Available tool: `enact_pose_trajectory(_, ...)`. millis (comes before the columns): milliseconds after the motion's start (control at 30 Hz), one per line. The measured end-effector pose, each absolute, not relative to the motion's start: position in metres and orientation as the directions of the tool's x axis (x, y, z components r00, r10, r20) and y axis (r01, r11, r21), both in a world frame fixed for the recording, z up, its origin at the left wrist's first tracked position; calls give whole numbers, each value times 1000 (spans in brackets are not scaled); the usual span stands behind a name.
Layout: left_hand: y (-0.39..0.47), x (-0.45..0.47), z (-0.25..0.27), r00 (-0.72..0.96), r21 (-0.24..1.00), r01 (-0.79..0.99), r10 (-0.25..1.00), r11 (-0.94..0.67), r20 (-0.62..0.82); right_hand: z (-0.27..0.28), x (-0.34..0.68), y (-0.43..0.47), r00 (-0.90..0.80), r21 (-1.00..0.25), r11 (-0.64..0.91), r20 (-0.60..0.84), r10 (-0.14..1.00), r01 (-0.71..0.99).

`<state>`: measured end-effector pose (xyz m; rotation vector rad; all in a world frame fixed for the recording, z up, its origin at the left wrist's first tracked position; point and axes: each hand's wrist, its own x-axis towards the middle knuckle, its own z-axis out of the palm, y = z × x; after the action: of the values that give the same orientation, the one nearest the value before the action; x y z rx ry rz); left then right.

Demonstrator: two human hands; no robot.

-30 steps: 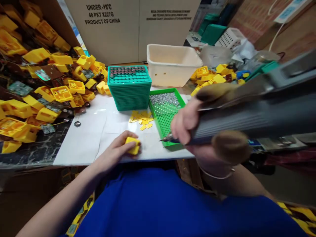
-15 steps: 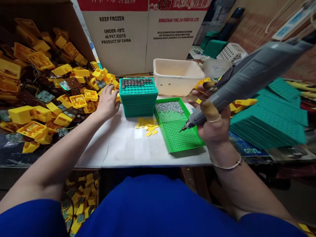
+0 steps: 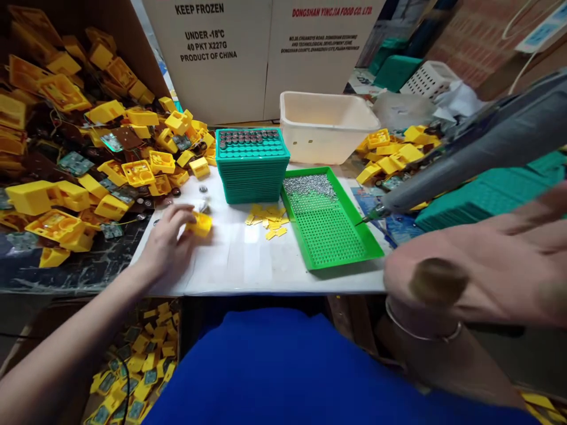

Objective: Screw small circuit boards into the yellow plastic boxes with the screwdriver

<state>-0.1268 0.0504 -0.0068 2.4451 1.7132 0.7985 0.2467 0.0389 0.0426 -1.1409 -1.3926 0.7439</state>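
Note:
My left hand [image 3: 167,239] is closed on a small yellow plastic housing [image 3: 201,225], low over the white tabletop left of the teal tray stack. Part of the housing is hidden by the fingers. On the right, my right hand [image 3: 478,277] is open and blurred, fingers stretched out, palm showing, with a brownish finger cot on one digit. Above and apart from it hangs a grey electric screwdriver [image 3: 460,159], its bit pointing at the right rim of a green perforated tray [image 3: 328,236]. Small silver screws [image 3: 312,186] lie at that tray's far end.
Stacked teal trays [image 3: 252,177] carry rows of small round dark parts. Before them lie thin yellow pieces [image 3: 268,218]. A white bin [image 3: 330,133] stands behind, by a large carton [image 3: 221,82]. Yellow housings with wiring [image 3: 88,177] heap up left; more teal trays [image 3: 496,189] lie right.
My left hand has come back from the heap toward me, bringing a yellow housing. My right hand has let go of the screwdriver and moved right and nearer; the tool now hangs farther right.

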Motion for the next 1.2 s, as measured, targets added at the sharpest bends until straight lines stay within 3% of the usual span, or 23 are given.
enact_pose_trajectory(67, 15, -131, -9, 340, 417, 798, 896, -436, 286, 49, 227, 33, -92, -719, 636, 639, 763, 279)
enact_pose_trajectory(133, -14, -134, -8, 345, 478, 775, 910, -414, 230, 55, 196, 39, -406, -423, 864, 764, 502, 273)
enact_pose_trajectory(167, -24, -135, -7, 321, 500, 775, 922, -387, 216, 56, 178, 46, -556, -363, 897, 704, 442, 253)
enact_pose_trajectory(300, -43, -132, -1, 200, 538, 794, 957, -283, 209, 40, 97, 93, -854, -371, 842, 193, 483, 393)
enact_pose_trajectory(400, -39, -121, -4, 114, 450, 864, 958, -226, 262, 23, 53, 122, -915, -268, 885, 26, 403, 381)
enact_pose_trajectory(533, -30, -106, -10, 1, 350, 932, 962, -99, 271, 19, 38, 127, -915, -203, 894, -32, 402, 400)
enact_pose_trajectory(600, -26, -101, -8, -48, 411, 910, 968, -59, 247, 21, 47, 122, -883, -201, 862, -50, 466, 466)
enact_pose_trajectory(667, -24, -100, -2, -68, 574, 819, 987, -30, 148, 20, 59, 116, -848, -206, 824, -70, 525, 528)
enact_pose_trajectory(733, -23, -101, 5, -20, 743, 669, 1000, 12, 2, 17, 71, 113, -832, -242, 800, -70, 550, 549)
enact_pose_trajectory(800, -22, -103, 10, 40, 815, 578, 996, 41, -78, 12, 78, 112, -845, -294, 803, -31, 533, 518)
enact_pose_trajectory(867, -23, -104, 10, 55, 793, 609, 997, 7, -51, 8, 79, 114, -863, -307, 821, -2, 505, 481)
enact_pose_trajectory(1067, -25, -104, -4, 56, 557, 817, 981, -152, 185, 8, 66, 123, -878, -271, 841, -38, 477, 469)
enact_pose_trajectory(1133, -24, -104, -2, 15, 573, 811, 984, -116, 178, 12, 68, 123, -871, -296, 825, -58, 488, 482)
enact_pose_trajectory(1200, -21, -105, 4, -63, 717, 697, 997, 19, 35, 19, 76, 122, -860, -350, 795, -72, 505, 496)
